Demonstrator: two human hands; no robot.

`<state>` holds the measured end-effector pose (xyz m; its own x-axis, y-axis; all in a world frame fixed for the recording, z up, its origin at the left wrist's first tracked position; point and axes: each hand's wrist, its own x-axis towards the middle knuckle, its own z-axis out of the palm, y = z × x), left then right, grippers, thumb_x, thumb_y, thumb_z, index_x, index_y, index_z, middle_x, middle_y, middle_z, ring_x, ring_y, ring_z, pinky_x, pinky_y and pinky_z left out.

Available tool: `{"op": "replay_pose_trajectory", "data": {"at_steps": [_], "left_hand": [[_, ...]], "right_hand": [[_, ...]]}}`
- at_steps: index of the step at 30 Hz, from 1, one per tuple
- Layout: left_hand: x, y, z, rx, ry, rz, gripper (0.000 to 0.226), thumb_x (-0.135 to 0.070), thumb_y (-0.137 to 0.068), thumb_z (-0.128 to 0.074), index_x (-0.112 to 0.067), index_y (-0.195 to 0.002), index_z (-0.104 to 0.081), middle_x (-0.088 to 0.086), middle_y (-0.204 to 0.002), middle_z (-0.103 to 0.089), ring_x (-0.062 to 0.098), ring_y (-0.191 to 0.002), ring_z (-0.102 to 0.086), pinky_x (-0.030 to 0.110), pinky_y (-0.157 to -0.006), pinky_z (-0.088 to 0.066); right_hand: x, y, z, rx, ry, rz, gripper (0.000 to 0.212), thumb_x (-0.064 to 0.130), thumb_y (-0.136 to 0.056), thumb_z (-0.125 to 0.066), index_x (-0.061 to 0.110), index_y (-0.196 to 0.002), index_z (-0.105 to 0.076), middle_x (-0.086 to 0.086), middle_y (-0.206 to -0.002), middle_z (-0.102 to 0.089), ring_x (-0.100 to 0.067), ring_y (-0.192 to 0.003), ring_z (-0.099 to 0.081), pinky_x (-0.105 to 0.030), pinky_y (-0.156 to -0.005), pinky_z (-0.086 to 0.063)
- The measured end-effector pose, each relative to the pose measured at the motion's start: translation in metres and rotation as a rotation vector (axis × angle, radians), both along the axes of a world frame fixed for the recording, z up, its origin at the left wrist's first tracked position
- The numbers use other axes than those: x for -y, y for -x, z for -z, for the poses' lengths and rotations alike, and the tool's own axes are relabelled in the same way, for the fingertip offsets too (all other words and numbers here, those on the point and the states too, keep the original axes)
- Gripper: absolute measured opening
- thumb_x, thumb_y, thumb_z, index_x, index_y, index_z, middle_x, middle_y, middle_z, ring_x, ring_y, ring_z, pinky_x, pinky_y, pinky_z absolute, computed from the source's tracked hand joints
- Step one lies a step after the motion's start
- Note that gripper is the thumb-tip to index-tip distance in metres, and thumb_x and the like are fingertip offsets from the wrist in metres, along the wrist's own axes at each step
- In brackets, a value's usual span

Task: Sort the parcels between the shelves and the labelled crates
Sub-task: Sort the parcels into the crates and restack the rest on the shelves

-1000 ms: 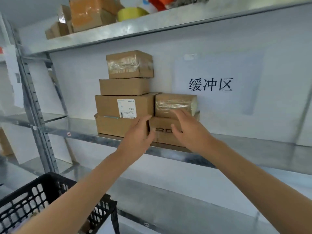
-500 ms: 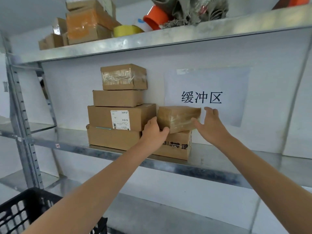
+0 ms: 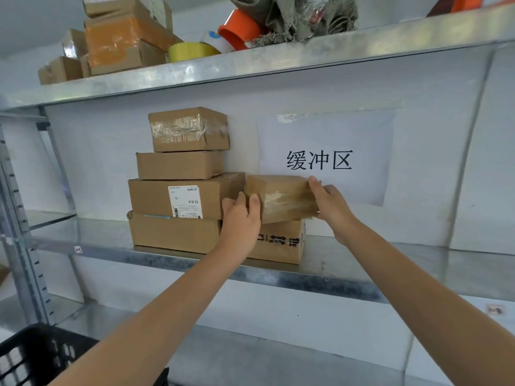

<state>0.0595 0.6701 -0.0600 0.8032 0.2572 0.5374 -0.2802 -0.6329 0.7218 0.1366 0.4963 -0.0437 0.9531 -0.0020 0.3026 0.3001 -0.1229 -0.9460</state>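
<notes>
Centrally, a small brown cardboard parcel (image 3: 284, 199) wrapped in glossy clear tape is gripped at both ends by the hands: the left hand (image 3: 242, 218) curls thumb and fingers round its left end, while the right hand (image 3: 331, 210) clasps its right end, fingertips over the upper edge. The parcel is tilted and lies directly above a brown carton with black printed characters (image 3: 281, 242); whether the two touch cannot be told. Just to the left stands a stack of four brown cardboard boxes: a bottom box (image 3: 172, 232), a box with a white shipping label (image 3: 156, 197), a plain box (image 3: 179, 165) and a taped top box (image 3: 189, 129). All sit on the middle galvanised metal shelf (image 3: 362, 263). Behind the parcel, a white paper sign with three black characters (image 3: 326, 135) is fixed to the white back wall. The upper metal shelf (image 3: 278, 59) carries further cartons, a yellow tape roll (image 3: 189, 51) and an orange cylindrical object (image 3: 239, 29). A black plastic lattice crate (image 3: 33, 355) occupies the lower left corner, beneath the left forearm
</notes>
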Motion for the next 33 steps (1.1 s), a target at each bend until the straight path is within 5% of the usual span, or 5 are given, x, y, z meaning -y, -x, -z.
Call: {"op": "replay_pose_trajectory", "data": {"at_steps": [5,11,17,25,33], "left_hand": [[-0.009,0.013,-0.002,0.113,0.090,0.020,0.041,-0.041,-0.107,-0.026,-0.023,-0.123,-0.060,0.000,-0.116,-0.052,0.012,-0.109,-0.048,0.027,-0.095,-0.034],[-0.018,0.045,-0.007,0.129,0.295,0.040,0.030,-0.065,-0.097,-0.036,-0.051,-0.084,-0.059,-0.024,-0.096,-0.053,-0.014,-0.093,-0.053,0.007,-0.080,-0.035],[-0.041,0.090,0.018,0.224,0.387,0.049,0.020,-0.056,-0.093,-0.054,-0.053,-0.110,-0.064,-0.021,-0.116,-0.056,-0.026,-0.093,-0.052,0.004,-0.077,-0.042],[-0.090,0.141,0.066,0.297,0.446,-0.154,0.034,-0.047,-0.094,-0.054,-0.043,-0.127,-0.064,-0.020,-0.122,-0.061,-0.022,-0.102,-0.054,-0.002,-0.077,-0.039],[-0.137,0.194,0.116,0.286,0.346,-0.436,0.042,-0.012,-0.100,-0.051,-0.030,-0.138,-0.055,-0.003,-0.105,-0.050,-0.017,-0.087,-0.048,0.002,-0.085,-0.038]], "right_hand": [[0.002,0.017,-0.008,0.071,-0.117,-0.030,0.033,0.054,-0.095,-0.053,0.022,-0.102,-0.049,0.004,-0.108,-0.056,-0.017,-0.108,-0.058,-0.048,-0.104,-0.047],[-0.011,0.060,-0.004,0.246,-0.074,-0.020,0.029,0.047,-0.095,-0.058,0.023,-0.110,-0.052,0.010,-0.106,-0.057,-0.008,-0.103,-0.059,-0.022,-0.083,-0.051],[-0.033,0.094,0.042,0.362,-0.060,-0.153,0.033,0.039,-0.097,-0.058,0.033,-0.129,-0.052,0.019,-0.114,-0.050,0.021,-0.090,-0.054,0.001,-0.069,-0.044],[-0.089,0.106,0.073,0.338,0.041,-0.382,0.043,0.033,-0.094,-0.066,0.026,-0.135,-0.058,0.012,-0.126,-0.058,0.002,-0.112,-0.058,-0.010,-0.089,-0.049],[-0.163,0.124,0.118,0.215,0.018,-0.584,0.023,0.033,-0.088,-0.073,0.027,-0.106,-0.060,0.016,-0.107,-0.067,0.004,-0.101,-0.063,-0.009,-0.075,-0.050]]}}
